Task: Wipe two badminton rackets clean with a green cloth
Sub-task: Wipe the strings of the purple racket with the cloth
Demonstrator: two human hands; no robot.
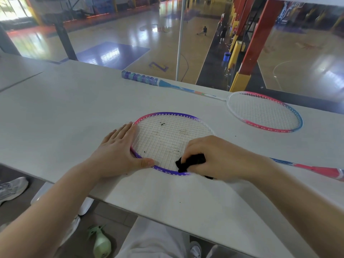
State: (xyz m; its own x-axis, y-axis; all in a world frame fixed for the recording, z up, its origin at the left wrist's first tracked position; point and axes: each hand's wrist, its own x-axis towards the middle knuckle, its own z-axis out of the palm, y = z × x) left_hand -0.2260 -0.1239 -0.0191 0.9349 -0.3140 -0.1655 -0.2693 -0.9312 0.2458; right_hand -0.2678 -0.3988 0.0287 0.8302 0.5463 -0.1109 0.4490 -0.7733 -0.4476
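Tabletop (55, 112): cloth (191, 162) under right fingers (188, 152)

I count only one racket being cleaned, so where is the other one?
The second racket lies flat at the table's far right edge, beyond the right hand.

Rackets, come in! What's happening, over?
Left hand flat, pinning near racket. Right hand gripping dark cloth, wiping strings. Specks remain. Far racket untouched, nothing blocking.
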